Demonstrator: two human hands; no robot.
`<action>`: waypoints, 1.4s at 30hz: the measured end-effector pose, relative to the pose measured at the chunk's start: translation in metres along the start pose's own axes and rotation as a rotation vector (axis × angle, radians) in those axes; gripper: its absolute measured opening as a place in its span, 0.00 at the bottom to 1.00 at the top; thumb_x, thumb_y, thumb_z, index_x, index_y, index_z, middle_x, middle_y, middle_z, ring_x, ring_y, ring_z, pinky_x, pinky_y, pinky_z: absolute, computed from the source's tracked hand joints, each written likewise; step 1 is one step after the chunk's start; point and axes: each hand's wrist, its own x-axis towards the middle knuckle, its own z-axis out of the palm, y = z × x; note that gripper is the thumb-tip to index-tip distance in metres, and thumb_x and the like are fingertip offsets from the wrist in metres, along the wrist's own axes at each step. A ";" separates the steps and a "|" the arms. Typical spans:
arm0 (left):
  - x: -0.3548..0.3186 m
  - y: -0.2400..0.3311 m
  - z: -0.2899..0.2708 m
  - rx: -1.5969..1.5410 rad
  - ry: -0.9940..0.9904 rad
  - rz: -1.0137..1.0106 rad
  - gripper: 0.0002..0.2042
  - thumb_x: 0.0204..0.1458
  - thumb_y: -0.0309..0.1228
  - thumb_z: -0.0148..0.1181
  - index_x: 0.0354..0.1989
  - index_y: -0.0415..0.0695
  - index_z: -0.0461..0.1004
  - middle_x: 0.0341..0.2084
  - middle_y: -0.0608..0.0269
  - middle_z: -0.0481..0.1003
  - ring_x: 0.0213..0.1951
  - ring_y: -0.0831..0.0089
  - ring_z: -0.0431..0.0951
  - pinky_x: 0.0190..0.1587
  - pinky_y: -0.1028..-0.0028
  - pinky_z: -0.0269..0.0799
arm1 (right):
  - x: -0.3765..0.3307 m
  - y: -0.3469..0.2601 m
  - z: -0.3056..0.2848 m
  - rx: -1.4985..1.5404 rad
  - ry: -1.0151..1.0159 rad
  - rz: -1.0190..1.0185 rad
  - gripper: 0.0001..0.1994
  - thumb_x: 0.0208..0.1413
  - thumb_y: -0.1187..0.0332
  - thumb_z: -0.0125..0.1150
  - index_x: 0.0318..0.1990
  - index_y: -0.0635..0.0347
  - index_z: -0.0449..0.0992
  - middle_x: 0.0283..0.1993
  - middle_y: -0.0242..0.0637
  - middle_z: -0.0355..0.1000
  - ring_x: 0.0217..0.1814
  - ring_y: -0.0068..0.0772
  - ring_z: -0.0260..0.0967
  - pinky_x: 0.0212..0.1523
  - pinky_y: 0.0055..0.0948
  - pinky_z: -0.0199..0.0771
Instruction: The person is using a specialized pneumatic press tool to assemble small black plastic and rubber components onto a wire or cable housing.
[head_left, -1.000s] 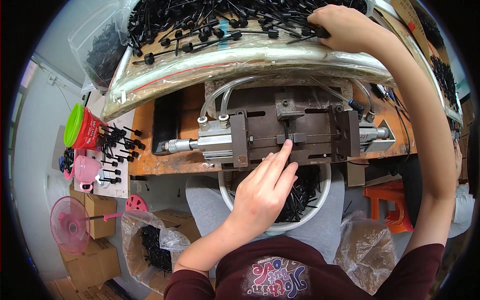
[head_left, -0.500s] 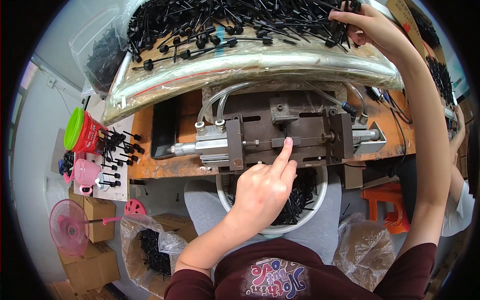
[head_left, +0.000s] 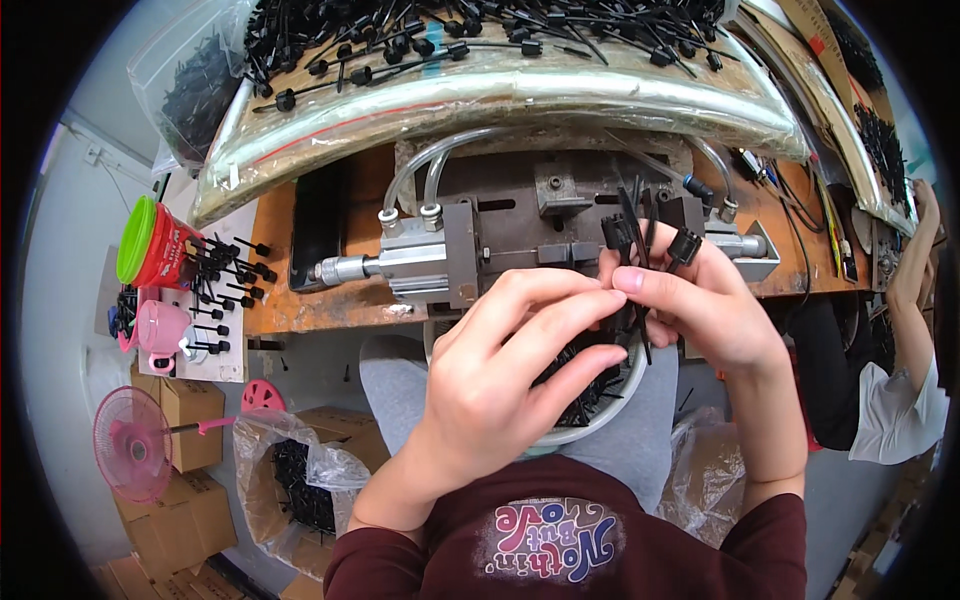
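My right hand (head_left: 710, 310) holds a small bunch of black plastic stems with round ribbed heads (head_left: 685, 246), pinched between thumb and fingers. Close against them is my left hand (head_left: 480, 370), its fingertips meeting the right thumb and its own thumb held apart. Whether the left fingertips grip one stem is partly hidden. Both hands are in front of a dark metal fixture (head_left: 500, 222) with a small block and an upright bracket (head_left: 560, 190). Silver air cylinders (head_left: 412, 262) flank it. Below the hands, a white basket (head_left: 608, 418) with black stems rests between my legs.
A plastic-covered tray (head_left: 520, 95) heaped with black stems spans the far side. To the left are a red tub (head_left: 165, 250), a pink cup (head_left: 160, 328) and a pink fan (head_left: 133, 443). Clear hoses (head_left: 425, 165) arch over the fixture. Another person's arm (head_left: 908, 270) shows at right.
My right hand has come down from the heaped tray with a bunch of stems. My left hand has lifted its pointing finger off the fixture block and met the right hand.
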 end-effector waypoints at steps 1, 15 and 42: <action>-0.003 -0.001 0.001 -0.058 0.000 -0.030 0.19 0.36 0.21 0.73 0.41 0.41 0.79 0.39 0.57 0.75 0.34 0.73 0.78 0.34 0.77 0.78 | -0.002 0.005 0.002 0.025 0.004 -0.014 0.09 0.61 0.65 0.57 0.40 0.63 0.73 0.27 0.26 0.68 0.18 0.11 0.58 0.19 0.14 0.56; -0.018 -0.019 0.006 -0.286 -0.051 -0.070 0.17 0.34 0.21 0.74 0.37 0.41 0.82 0.36 0.60 0.74 0.34 0.72 0.77 0.34 0.76 0.77 | -0.015 0.036 0.013 0.183 -0.022 0.061 0.09 0.62 0.63 0.56 0.39 0.60 0.72 0.20 0.20 0.62 0.17 0.09 0.52 0.18 0.15 0.47; -0.015 -0.030 0.026 0.452 -0.234 0.058 0.11 0.42 0.25 0.66 0.36 0.37 0.77 0.48 0.52 0.76 0.33 0.64 0.81 0.37 0.71 0.77 | -0.041 0.042 0.009 -0.462 0.664 -0.625 0.10 0.50 0.82 0.64 0.40 0.68 0.76 0.40 0.48 0.77 0.34 0.29 0.75 0.34 0.26 0.77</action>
